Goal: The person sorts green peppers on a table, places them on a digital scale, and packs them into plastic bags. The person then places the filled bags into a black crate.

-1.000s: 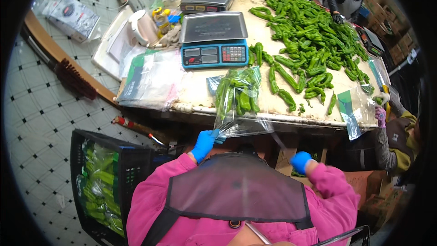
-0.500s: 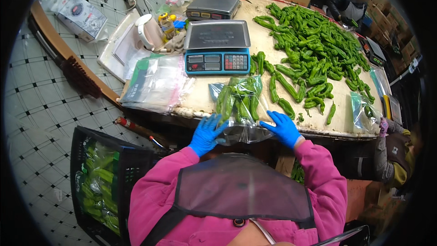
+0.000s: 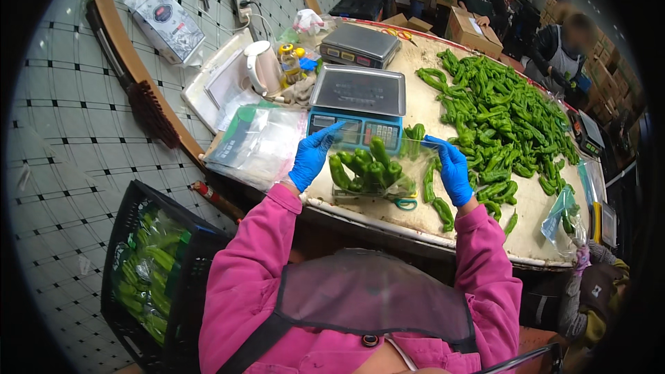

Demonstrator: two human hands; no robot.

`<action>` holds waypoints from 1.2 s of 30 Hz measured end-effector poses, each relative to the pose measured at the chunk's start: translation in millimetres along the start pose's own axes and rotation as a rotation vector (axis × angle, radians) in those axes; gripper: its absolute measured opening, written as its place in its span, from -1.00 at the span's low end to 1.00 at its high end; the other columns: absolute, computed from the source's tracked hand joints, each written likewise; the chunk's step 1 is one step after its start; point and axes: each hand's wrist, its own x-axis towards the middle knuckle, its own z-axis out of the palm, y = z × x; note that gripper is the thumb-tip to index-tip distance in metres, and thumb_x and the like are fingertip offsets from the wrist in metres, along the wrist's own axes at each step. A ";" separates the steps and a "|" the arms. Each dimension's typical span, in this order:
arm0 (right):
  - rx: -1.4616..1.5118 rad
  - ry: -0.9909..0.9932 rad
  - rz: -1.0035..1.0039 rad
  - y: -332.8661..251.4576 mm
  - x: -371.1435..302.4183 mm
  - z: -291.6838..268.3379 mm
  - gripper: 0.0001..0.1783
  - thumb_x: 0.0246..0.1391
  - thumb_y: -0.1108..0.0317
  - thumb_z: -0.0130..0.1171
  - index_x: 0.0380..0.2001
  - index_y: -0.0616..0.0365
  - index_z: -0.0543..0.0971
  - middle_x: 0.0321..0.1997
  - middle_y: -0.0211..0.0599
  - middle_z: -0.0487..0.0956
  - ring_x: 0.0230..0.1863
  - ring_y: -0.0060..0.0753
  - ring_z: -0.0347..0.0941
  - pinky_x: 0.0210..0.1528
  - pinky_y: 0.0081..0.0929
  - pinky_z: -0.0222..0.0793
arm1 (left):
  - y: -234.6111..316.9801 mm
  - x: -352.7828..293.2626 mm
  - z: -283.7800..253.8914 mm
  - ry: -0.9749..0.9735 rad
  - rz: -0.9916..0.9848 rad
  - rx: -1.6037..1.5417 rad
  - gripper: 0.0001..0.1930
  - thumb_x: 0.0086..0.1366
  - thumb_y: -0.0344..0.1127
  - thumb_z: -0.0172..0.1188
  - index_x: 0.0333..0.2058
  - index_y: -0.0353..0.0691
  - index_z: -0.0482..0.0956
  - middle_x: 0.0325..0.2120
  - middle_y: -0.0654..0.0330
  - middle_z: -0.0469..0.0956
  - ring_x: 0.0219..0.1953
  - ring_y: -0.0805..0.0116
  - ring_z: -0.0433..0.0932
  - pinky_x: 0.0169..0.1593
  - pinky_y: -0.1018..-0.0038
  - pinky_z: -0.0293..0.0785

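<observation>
A clear plastic bag of green peppers [image 3: 373, 172] is held up by its top edge at the front of the table. My left hand [image 3: 312, 156], in a blue glove, pinches one top corner of the bag. At the opposite corner my right hand [image 3: 450, 170], also blue-gloved, closes its fingers on the bag's edge. Directly behind the bag stands a blue weighing scale [image 3: 355, 130] with a bare metal pan. Teal scissor handles [image 3: 406, 203] show below the bag. To the left of the scale lies a stack of flat plastic bags [image 3: 267, 142].
A large heap of green peppers [image 3: 502, 118] covers the table's right half. Behind the blue scale are a second scale [image 3: 360, 45] and a white kettle [image 3: 263, 68]. A black crate [image 3: 197, 263] with bagged peppers stands at lower left. Co-workers are at the right and far sides.
Both hands have moved up from the table's front edge, lifting the bag's mouth upward. The peppers inside now stand bunched together. The view has tilted up, showing more people behind.
</observation>
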 end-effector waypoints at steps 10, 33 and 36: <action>0.462 0.025 0.094 40.1 56.5 17.7 -0.51 0.42 0.10 -0.25 -0.09 0.29 0.55 -0.05 -0.10 0.62 -0.12 -0.31 0.57 0.02 -0.32 0.48 | 0.7 45.5 -2.6 0.038 -0.173 -0.176 -0.66 0.42 -0.16 0.07 0.05 -0.18 0.58 -0.23 0.21 0.63 -0.29 0.45 0.62 -0.17 0.54 0.52; -0.829 0.196 0.155 89.8 -110.4 123.1 -0.45 -0.04 0.18 0.19 0.03 0.18 0.46 -0.38 -0.03 0.55 -0.37 0.05 0.47 -0.29 -0.07 0.36 | -77.0 -161.5 34.6 0.165 -0.656 0.570 -0.60 0.20 -0.15 0.26 -0.01 -0.18 0.60 -0.30 -0.14 0.62 -0.30 0.05 0.63 -0.20 0.27 0.50; -0.678 -0.072 0.042 -7.7 -82.6 138.1 -0.33 -0.17 0.05 0.29 0.07 0.06 0.49 0.12 0.12 0.37 0.16 0.18 0.26 0.18 0.12 0.13 | -83.9 -163.9 32.7 0.143 -0.682 0.655 -0.64 0.22 -0.19 0.25 -0.04 -0.21 0.61 -0.25 -0.10 0.63 -0.25 0.08 0.64 -0.15 0.29 0.50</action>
